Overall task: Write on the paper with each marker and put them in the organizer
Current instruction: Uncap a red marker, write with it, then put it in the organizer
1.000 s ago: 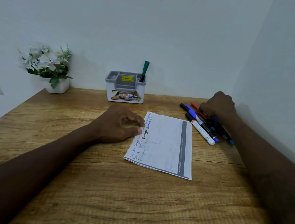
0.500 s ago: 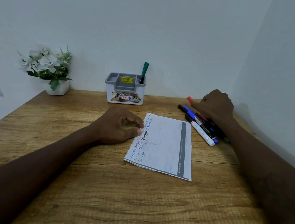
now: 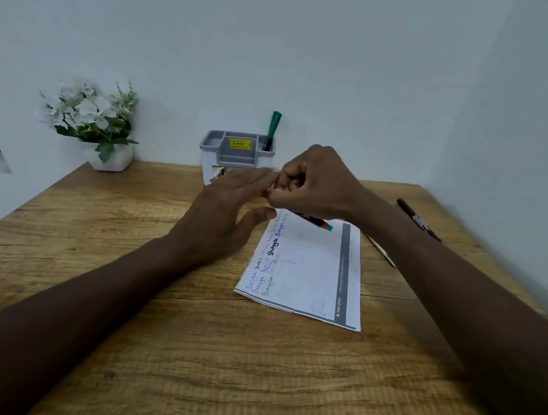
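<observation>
Wooden desk takes up most of the view, with the paper lying flat right of center, a column of colored handwriting down its left edge, and the grey organizer back by the wall with one green marker standing in its right slot, next to a pot of white flowers. Both hands meet above the paper's top edge: right hand is fisted around a marker whose green-tipped end pokes out low to the right, and the left hand has loose, straightish fingers touching the right's knuckles, can't tell if it's gripping the cap end. A black marker lies far right near the wall, and something thin sits just beside the paper, too blurry to call.
</observation>
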The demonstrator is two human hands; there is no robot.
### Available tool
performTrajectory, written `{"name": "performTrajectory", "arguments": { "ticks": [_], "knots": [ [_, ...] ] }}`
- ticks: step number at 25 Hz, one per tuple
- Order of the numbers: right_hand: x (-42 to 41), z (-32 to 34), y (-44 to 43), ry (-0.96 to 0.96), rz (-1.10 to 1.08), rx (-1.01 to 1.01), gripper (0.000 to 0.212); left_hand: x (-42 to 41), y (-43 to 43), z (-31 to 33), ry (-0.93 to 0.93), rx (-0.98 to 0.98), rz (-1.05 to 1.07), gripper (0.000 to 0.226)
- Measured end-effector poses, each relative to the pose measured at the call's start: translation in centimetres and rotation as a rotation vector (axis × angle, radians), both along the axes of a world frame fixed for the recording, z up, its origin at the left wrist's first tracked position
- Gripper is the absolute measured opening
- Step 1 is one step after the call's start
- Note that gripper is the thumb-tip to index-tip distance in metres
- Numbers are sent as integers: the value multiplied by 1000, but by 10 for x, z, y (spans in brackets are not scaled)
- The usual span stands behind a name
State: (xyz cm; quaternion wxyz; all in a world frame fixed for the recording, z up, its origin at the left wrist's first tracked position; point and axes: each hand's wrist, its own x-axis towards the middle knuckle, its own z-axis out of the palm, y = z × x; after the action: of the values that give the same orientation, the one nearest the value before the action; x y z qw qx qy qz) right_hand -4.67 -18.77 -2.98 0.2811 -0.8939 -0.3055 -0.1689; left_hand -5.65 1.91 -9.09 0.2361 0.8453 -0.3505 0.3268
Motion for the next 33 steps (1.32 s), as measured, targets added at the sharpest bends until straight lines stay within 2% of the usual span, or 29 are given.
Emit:
{"name": "performTrajectory", "arguments": {
  "ticks": [3, 5, 7, 8, 10, 12, 14, 16, 20, 22, 23, 25, 26, 28, 29, 31, 33],
  "knots": [
    [-5, 0, 4, 275, 91, 140, 24, -1, 4, 3, -77, -23, -34, 24],
    [-6, 0, -9, 644, 167, 453, 44, -2, 5, 4, -29, -42, -55, 11],
    [-8, -6, -24, 959, 269, 819, 80, -1, 5, 4, 98, -81, -27, 23],
    [-10, -12, -28, 1010, 302, 884, 92, 1, 6, 4, 147, -89, -17, 28],
    [-21, -24, -19, 954, 283, 781, 92, 2, 4, 2, 170, -74, -40, 33],
    [-31, -31, 4, 737, 109, 585, 79, 0, 1, 1, 160, -22, -115, 31],
    [-34, -27, 20, 556, -87, 522, 72, -4, -1, 1, 215, 57, -150, 34],
    [-33, -20, 20, 618, -109, 513, 66, -9, 0, 8, 393, 67, -174, 34],
    [-43, -18, 12, 876, 109, 481, 54, -8, 5, 22, 941, -17, -315, 45],
    [-40, -15, 4, 920, 140, 579, 51, -1, 19, 28, 1136, -67, -396, 51],
    [-38, -12, -6, 895, 125, 649, 49, 3, 27, 30, 1174, -90, -407, 51],
    [-40, -10, -29, 824, 68, 677, 42, 7, 37, 32, 1115, -49, -343, 53],
    [-46, -13, -36, 828, 49, 647, 37, 6, 36, 31, 1042, 30, -306, 53],
    [-60, -28, -40, 905, 64, 582, 32, -1, 26, 28, 909, 205, -300, 46],
    [-63, -35, -38, 925, 81, 549, 33, -2, 22, 25, 893, 232, -302, 45],
    [-63, -40, -34, 873, 83, 499, 31, -6, 19, 22, 923, 180, -306, 46],
    [-62, -36, -28, 758, 52, 494, 18, -6, 22, 23, 910, 160, -303, 47]
  ]
}}
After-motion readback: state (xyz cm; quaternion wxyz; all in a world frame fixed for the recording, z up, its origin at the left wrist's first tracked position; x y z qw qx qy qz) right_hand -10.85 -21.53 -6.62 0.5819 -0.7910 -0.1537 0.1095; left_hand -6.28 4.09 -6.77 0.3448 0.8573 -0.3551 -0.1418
